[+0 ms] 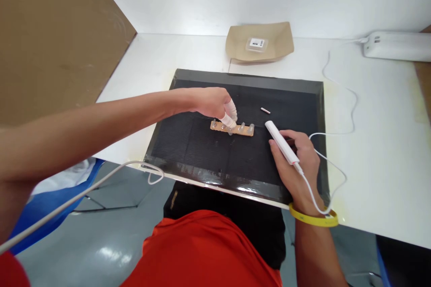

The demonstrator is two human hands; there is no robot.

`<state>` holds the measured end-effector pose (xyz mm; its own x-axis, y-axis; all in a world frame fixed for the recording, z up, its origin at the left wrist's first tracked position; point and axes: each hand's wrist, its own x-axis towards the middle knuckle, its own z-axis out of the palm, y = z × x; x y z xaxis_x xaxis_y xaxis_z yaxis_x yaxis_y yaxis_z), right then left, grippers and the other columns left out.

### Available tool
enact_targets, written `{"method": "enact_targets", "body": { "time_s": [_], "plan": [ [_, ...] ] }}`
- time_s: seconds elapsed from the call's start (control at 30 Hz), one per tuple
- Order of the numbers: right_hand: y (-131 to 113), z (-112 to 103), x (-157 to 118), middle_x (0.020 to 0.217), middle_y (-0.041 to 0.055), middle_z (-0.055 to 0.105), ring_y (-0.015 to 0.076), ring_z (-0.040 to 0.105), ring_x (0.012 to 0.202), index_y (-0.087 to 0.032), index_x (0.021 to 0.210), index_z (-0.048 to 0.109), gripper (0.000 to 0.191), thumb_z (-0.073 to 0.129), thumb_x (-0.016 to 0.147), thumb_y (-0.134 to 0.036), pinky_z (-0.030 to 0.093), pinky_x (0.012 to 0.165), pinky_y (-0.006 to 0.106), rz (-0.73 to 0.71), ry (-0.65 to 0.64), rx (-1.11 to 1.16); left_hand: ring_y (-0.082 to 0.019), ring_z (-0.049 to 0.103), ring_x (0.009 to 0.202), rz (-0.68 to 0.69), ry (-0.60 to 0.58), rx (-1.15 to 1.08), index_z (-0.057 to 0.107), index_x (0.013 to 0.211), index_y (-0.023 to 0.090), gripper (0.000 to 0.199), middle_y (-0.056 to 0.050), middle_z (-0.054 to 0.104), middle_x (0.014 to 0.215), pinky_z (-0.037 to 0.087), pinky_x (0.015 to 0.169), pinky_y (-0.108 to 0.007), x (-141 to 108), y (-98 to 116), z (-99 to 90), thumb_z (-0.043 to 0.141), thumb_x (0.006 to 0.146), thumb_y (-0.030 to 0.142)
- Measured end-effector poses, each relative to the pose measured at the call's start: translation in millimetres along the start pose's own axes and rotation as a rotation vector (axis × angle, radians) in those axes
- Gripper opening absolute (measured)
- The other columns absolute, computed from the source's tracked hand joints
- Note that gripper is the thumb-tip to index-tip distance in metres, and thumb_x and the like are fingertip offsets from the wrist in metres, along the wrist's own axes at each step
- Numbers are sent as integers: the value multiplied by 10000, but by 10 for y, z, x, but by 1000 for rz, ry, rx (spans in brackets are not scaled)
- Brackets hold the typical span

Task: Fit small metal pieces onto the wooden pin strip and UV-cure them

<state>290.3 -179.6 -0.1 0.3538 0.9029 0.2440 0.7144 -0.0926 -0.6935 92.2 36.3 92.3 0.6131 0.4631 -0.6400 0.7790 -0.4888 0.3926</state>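
My left hand reaches across from the left, with white covers on its fingertips. Its fingers are pinched together at the middle of a narrow tan strip; whatever lies between them is hidden. Several small clear pieces, one of them a rounded clear piece, stand along this strip. On the right, my right hand is closed around a slim white corded device, its far end tilted up and left toward the strip. A small white stick-like piece lies on the mat beyond the device.
A black mat with a glossy taped border covers the middle of the white table. At the back stands a tan paper tray holding a clear labelled box. The device's white cable loops toward a white power strip.
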Motion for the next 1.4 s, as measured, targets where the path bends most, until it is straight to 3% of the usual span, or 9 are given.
{"method": "enact_targets", "body": {
  "time_s": [0.17, 0.37, 0.53, 0.7, 1.03, 1.4],
  "plan": [
    [-11, 0, 2, 1071, 74, 724, 227, 662, 865, -245, 1155, 689, 277, 674, 957, -437, 565, 838, 404, 15, -8, 3, -280, 704, 1086, 24, 181, 28, 847, 1045, 298, 375, -35, 805, 1182, 458, 1009, -403, -64, 38, 109, 784, 748, 518],
    [-20, 1, 1, 1066, 71, 722, 226, 659, 864, -247, 1154, 688, 275, 671, 954, -436, 561, 829, 398, 26, -10, 3, -247, 666, 1087, 188, 346, 85, 830, 839, 264, 105, -16, 805, 1129, 260, 1065, -459, -169, 49, 265, 745, 804, 315],
    [-2, 4, -1, 1076, 70, 720, 227, 660, 876, -247, 1167, 683, 282, 672, 958, -437, 559, 843, 399, 10, -9, 6, -242, 609, 1155, 301, 416, 140, 807, 827, 250, 162, -19, 805, 1124, 211, 1016, -452, -246, 14, 372, 653, 869, 228],
    [1, 6, -3, 1079, 71, 720, 229, 662, 880, -248, 1172, 682, 290, 665, 961, -445, 558, 845, 403, 11, -8, 4, -247, 595, 1147, 327, 431, 193, 789, 847, 235, 230, -30, 797, 1144, 217, 1012, -488, -287, 14, 422, 584, 879, 137],
    [-1, 6, 0, 1072, 73, 723, 229, 663, 864, -248, 1166, 688, 288, 671, 956, -443, 565, 831, 403, 15, -9, 7, -262, 594, 1214, 334, 436, 172, 810, 904, 235, 214, -47, 784, 1232, 223, 1036, -490, -310, -1, 470, 604, 959, 241],
    [7, 11, -2, 1077, 69, 720, 227, 663, 885, -248, 1171, 686, 284, 666, 961, -438, 555, 826, 387, 15, -13, 4, -302, 565, 1334, 361, 425, 215, 823, 999, 239, 204, -57, 773, 1299, 201, 1059, -509, -360, -30, 491, 628, 941, 238]
  ]
}}
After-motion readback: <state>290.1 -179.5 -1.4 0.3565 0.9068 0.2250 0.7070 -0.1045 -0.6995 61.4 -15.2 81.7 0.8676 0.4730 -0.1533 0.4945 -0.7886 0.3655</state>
